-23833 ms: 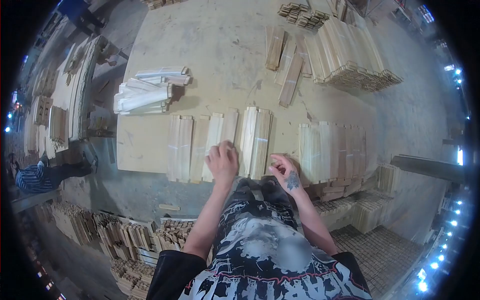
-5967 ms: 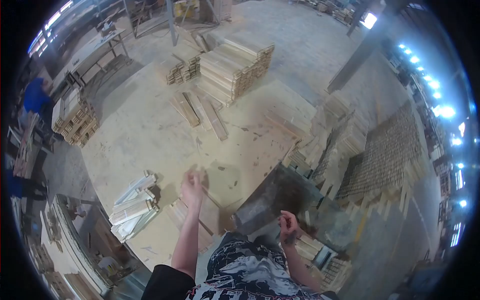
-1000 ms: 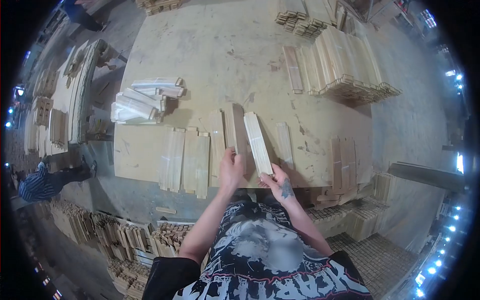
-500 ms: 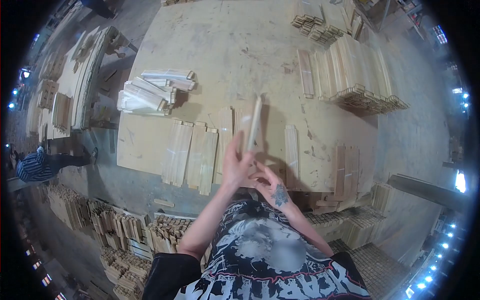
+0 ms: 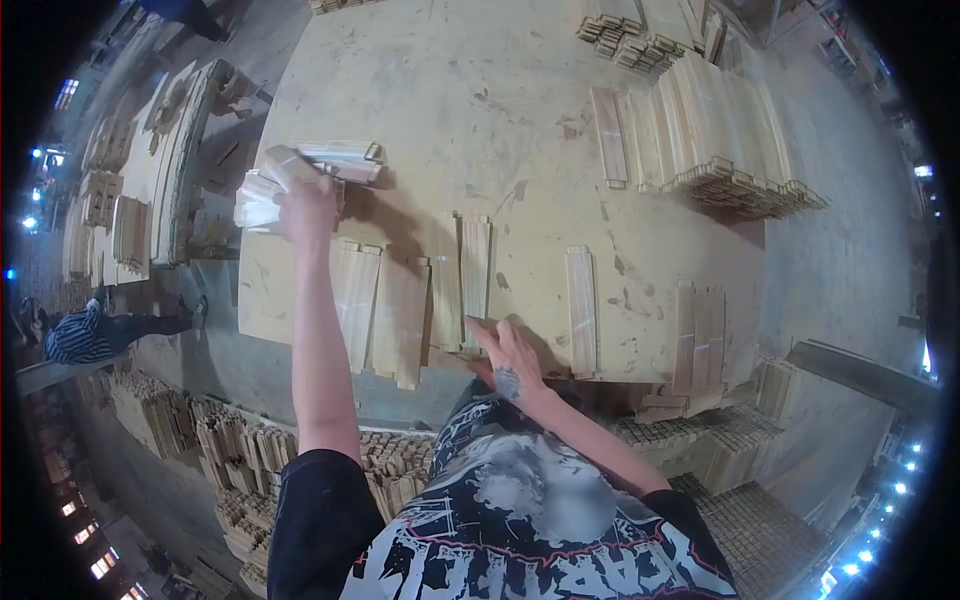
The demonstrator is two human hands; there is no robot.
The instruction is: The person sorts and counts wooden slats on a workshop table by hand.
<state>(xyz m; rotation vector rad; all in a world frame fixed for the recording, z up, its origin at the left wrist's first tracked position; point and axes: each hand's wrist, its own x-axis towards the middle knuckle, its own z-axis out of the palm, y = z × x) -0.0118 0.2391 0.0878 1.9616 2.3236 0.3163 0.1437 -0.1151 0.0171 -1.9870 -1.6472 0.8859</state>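
Observation:
My left hand (image 5: 309, 208) reaches over the jumbled pile of pale wood slats (image 5: 262, 198) at the table's left, its fingers wrapped round a wood slat (image 5: 290, 166). Near the table's front edge is my right hand (image 5: 508, 355), fingers apart, by the lower end of a short wood strip (image 5: 476, 270); I see nothing held in it. Several slats (image 5: 400, 315) lie side by side left of it. A single slat (image 5: 581, 310) lies to its right.
A large stack of boards (image 5: 705, 130) stands at the table's right, with darker boards (image 5: 698, 338) near the front right corner. A person in a striped top (image 5: 75, 335) is at the far left. Bundled wood pieces (image 5: 245, 450) stand below the table.
My left hand has moved from the middle to the left pile with a slat. My right hand has come apart from it and shifted slightly left, its fingers now spread.

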